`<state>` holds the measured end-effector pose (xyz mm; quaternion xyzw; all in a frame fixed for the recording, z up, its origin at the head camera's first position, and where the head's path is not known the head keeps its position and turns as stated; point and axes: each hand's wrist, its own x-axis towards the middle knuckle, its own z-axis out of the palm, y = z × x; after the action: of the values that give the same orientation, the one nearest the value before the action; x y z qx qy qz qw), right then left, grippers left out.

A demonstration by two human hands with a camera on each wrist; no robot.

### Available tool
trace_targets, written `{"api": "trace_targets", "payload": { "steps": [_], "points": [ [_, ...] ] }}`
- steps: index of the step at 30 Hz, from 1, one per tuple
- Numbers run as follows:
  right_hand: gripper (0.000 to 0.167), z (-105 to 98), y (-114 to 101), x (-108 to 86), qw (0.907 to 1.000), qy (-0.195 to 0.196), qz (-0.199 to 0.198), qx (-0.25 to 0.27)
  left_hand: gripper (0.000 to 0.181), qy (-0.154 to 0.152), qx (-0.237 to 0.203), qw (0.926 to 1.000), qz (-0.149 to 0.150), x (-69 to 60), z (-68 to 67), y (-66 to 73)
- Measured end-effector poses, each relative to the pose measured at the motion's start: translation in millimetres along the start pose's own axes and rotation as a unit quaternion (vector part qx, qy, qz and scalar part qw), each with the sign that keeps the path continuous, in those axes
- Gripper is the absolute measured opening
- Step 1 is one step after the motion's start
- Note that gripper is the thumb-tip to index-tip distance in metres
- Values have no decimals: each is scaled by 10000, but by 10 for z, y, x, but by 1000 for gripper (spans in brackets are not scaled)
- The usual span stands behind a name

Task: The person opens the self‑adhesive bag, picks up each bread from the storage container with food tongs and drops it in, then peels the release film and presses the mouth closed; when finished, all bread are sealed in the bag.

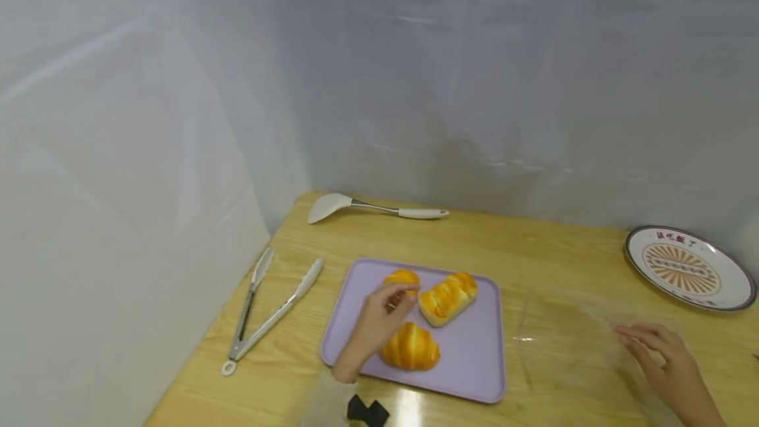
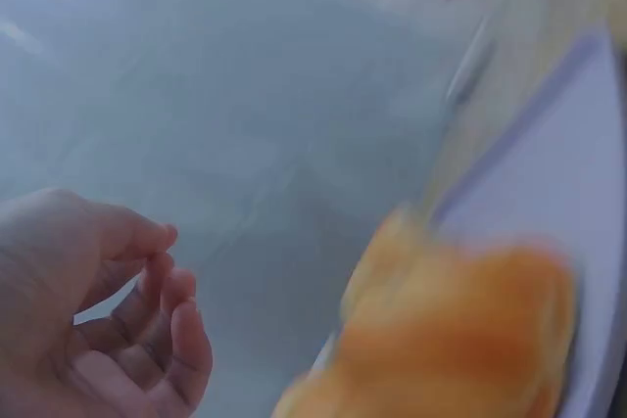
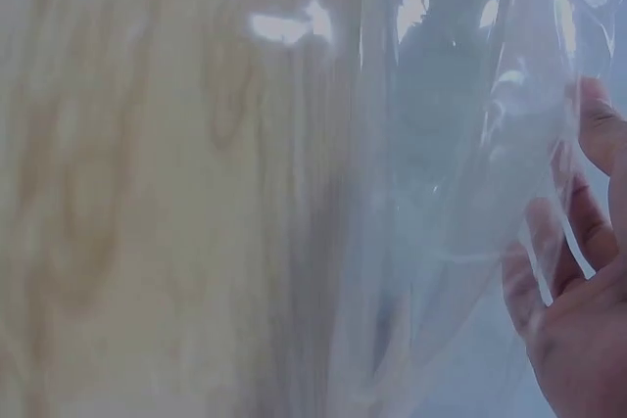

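My left hand [image 1: 375, 323] hovers over the lilac tray [image 1: 471, 364], between a croissant [image 1: 412, 349] and a bread roll [image 1: 403, 276] partly hidden behind the fingers. A loaf-shaped bread [image 1: 447, 299] lies just right of the fingertips. In the left wrist view, the left hand [image 2: 108, 310] is loosely curled, thumb near the fingertips, holding nothing; a blurred bread [image 2: 451, 330] appears beside it. Right of the tray, my right hand [image 1: 667, 364] grips a clear plastic bag [image 1: 560, 341]. The right wrist view shows the film [image 3: 451, 154] between the thumb and fingers of the right hand [image 3: 588, 281].
Open metal tongs [image 1: 269, 325] lie left of the tray. A white spatula [image 1: 332, 206] with a long handle lies behind it. At the back right stands a patterned oval plate [image 1: 682, 269]. Pale sheeting [image 1: 445, 84] rises behind the wooden table [image 1: 522, 246].
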<state>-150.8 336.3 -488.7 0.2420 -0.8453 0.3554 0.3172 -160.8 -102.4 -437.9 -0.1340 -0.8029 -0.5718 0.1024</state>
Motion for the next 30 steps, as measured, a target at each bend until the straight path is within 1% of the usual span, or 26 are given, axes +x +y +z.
{"api": "trace_targets", "payload": {
  "steps": [1, 3, 4, 5, 7, 9, 11, 13, 14, 16, 17, 19, 22, 24, 26, 28, 30],
  "points": [
    [21, 0, -8, -3, 9999, 48, 101, 27, 19, 332, 169, 9993, -30, -13, -142, -60],
    [24, -2, -27, -5, 9996, 124, 251, 39, 18, 860, 637, 9941, -184, -61, -437, -184],
    [24, -7, -38, -5, 9993, 135, 335, 51, 19, 1082, 933, 9895, -223, -95, -583, -254],
    [25, -14, -48, -5, 9990, 130, 420, 61, 19, 1286, 1196, 9839, -346, -134, -724, -333],
    [26, -27, -69, -4, 9978, 114, 648, 92, 23, 1544, 1744, 9699, -717, -222, -991, -460],
    [26, -43, -84, -2, 9965, 70, 830, 104, 31, 1514, 2119, 9571, -1267, -314, -1234, -553],
    [26, -43, -92, 9, 9960, 38, 887, 107, 44, 1367, 2513, 9410, -1806, -400, -1451, -629],
    [25, -41, -92, 15, 9959, 28, 897, 101, 60, 1119, 2769, 9275, -2248, -456, -1616, -686],
    [25, -40, -92, 16, 9959, 36, 897, 102, 69, 1004, 2829, 9232, -2401, -472, -1677, -715],
    [25, -34, -92, 16, 9959, 45, 901, 89, 84, 928, 2958, 9150, -2581, -483, -1755, -778],
    [26, -30, -95, 14, 9958, 44, 912, 95, 91, 910, 2976, 9126, -2650, -486, -1778, -810],
    [26, -18, -103, 14, 9957, 64, 917, 124, 103, 899, 2986, 9090, -2766, -496, -1799, -860],
    [24, 5, -117, 22, 9956, 100, 912, 190, 116, 913, 3026, 9005, -2988, -506, -1801, -901],
    [22, 11, -125, 27, 9954, 128, 930, 195, 118, 965, 3072, 8919, -3177, -501, -1786, -912],
    [21, 15, -136, 34, 9949, 131, 986, 177, 113, 1015, 3166, 8831, -3311, -490, -1779, -920],
    [21, 12, -146, 40, 9944, 131, 1040, 131, 107, 1063, 3244, 8767, -3388, -475, -1776, -925],
    [21, 5, -155, 47, 9943, 134, 1053, 113, 103, 1075, 3283, 8738, -3423, -456, -1776, -927]
  ]
}}
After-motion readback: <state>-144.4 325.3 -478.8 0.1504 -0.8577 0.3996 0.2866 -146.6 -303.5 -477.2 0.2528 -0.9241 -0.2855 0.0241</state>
